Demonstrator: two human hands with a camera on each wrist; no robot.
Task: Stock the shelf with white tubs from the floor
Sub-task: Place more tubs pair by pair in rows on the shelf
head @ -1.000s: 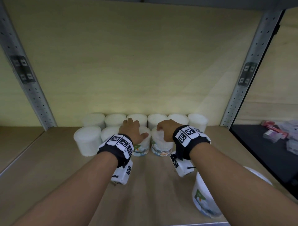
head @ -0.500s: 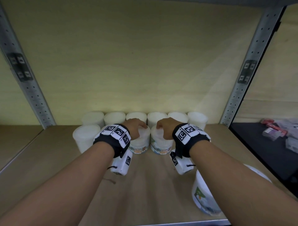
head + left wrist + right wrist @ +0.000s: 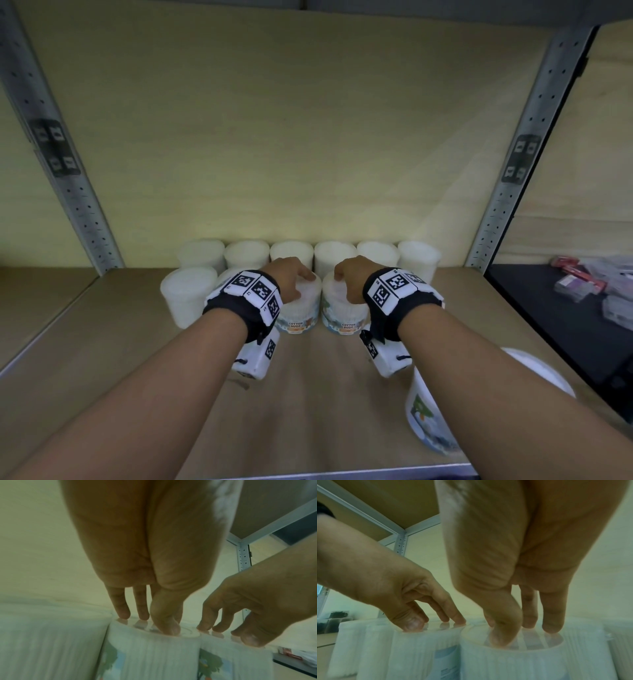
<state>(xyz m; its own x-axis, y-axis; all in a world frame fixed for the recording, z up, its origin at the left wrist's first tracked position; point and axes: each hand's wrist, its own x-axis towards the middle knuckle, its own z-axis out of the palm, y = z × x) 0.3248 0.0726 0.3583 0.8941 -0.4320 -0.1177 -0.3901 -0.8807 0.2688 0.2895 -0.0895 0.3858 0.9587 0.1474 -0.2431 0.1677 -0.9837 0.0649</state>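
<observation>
Two white tubs labelled "cotton buds" stand side by side in the shelf's second row, the left tub (image 3: 298, 310) and the right tub (image 3: 342, 313). My left hand (image 3: 294, 278) stands on the left tub's lid (image 3: 154, 631) with fingertips (image 3: 122, 614) and thumb touching the top. My right hand (image 3: 346, 278) does the same on the right tub (image 3: 513, 661), its fingertips (image 3: 553, 627) on the lid. Neither hand wraps around a tub. Several white tubs (image 3: 291, 251) line the back wall.
Another tub (image 3: 186, 294) stands at the left of the second row. One more tub (image 3: 424, 418) sits near the shelf's front edge under my right forearm. Metal uprights (image 3: 513, 192) flank the bay. Small packets (image 3: 575, 284) lie on the dark shelf at right.
Both wrists have risen a little. My left hand lay across its tub with the thumb out; now only its fingertips stand on the lid. The tubs have hardly moved.
</observation>
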